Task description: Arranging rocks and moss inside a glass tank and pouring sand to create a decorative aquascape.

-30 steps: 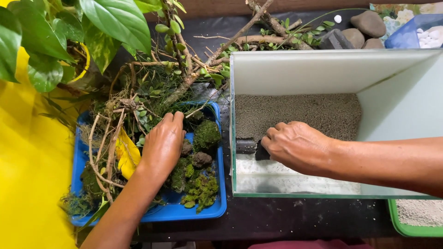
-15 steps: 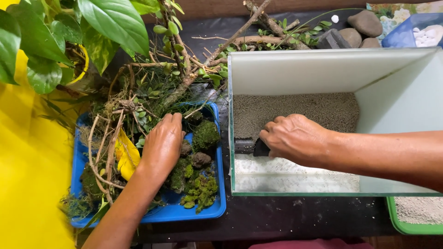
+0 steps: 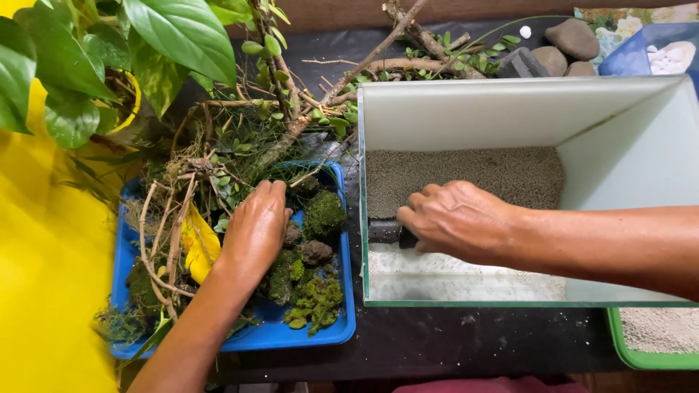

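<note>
Currently:
1. Right hand was clenched on a dark scraper inside the glass tank, on the gravel. Hard push could've scratched glass.
2. Left hand lay open on moss, left of tank; could've knocked clumps off the blue tray.

Both forearms bare to the frame edge; no sleeves showing. Left hand bare: no glove, ring, watch or band visible. Right hand likewise bare, knuckles and tendons standing out, veins raised along the forearm. Fingernails short where seen. A strip of dark red cloth at bottom edge, likely clothing.
</note>
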